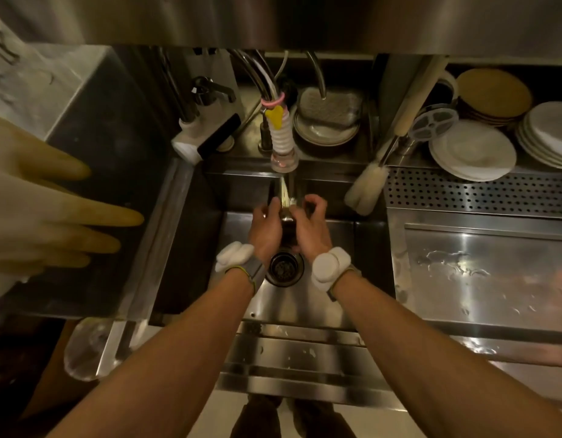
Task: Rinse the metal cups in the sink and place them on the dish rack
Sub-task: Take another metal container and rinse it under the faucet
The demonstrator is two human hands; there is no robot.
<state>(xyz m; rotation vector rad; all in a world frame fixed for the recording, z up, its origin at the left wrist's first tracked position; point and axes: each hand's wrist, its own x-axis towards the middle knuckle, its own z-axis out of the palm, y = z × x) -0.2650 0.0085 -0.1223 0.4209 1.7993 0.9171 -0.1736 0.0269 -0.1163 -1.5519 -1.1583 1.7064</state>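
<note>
Over the steel sink, both hands hold one dark metal cup between them. My left hand grips its left side and my right hand grips its right side, fingers curled at the rim. Water runs from the ribbed white faucet nozzle down onto the cup's top. Most of the cup is hidden by my hands. The perforated steel dish rack lies to the right of the sink, with a wet flat drainboard in front of it.
The drain strainer sits below my hands. A white bottle brush leans at the sink's right rear corner. Stacked white plates and brown plates stand behind the rack. Rubber gloves hang at the left. A soap dispenser stands behind.
</note>
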